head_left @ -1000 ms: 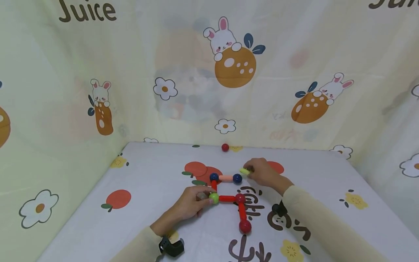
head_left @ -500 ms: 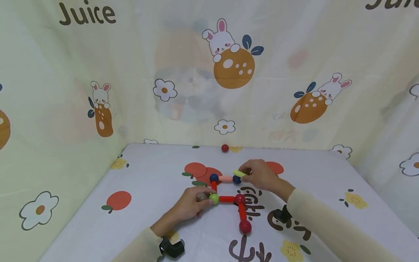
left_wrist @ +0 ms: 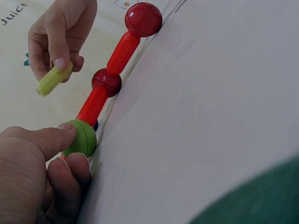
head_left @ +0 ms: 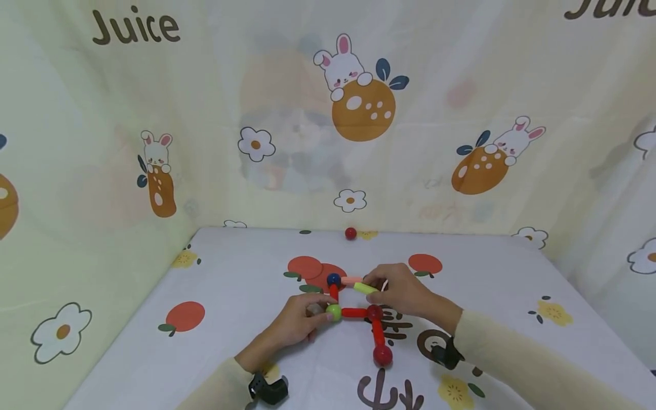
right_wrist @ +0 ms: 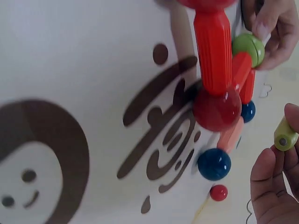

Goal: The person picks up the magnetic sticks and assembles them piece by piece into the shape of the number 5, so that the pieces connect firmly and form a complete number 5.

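My left hand (head_left: 296,320) pinches a green ball (head_left: 333,311) between thumb and fingers. From that ball a red rod (head_left: 353,312) leads to a red ball (head_left: 374,312), and a second red rod (head_left: 378,332) ends in a larger red ball (head_left: 382,355). Another red rod runs back to a blue ball (head_left: 333,279), joined to a pink rod (head_left: 351,280). The pink rod's other blue ball (right_wrist: 214,164) shows in the right wrist view; my right hand (head_left: 405,290) hides it from the head. That hand pinches a yellow-green rod (left_wrist: 55,80), held above the linked pieces.
A loose red ball (head_left: 351,233) sits at the table's back edge. The white tablecloth (head_left: 246,273) has printed fruit, flowers and lettering. A patterned curtain (head_left: 287,114) stands behind and at the sides. Each wrist wears a black strap (head_left: 267,390).
My right hand has carried the yellow-green rod left and toward me, past the blue ball at the pink rod's end. The left hand has kept its grip on the green ball.
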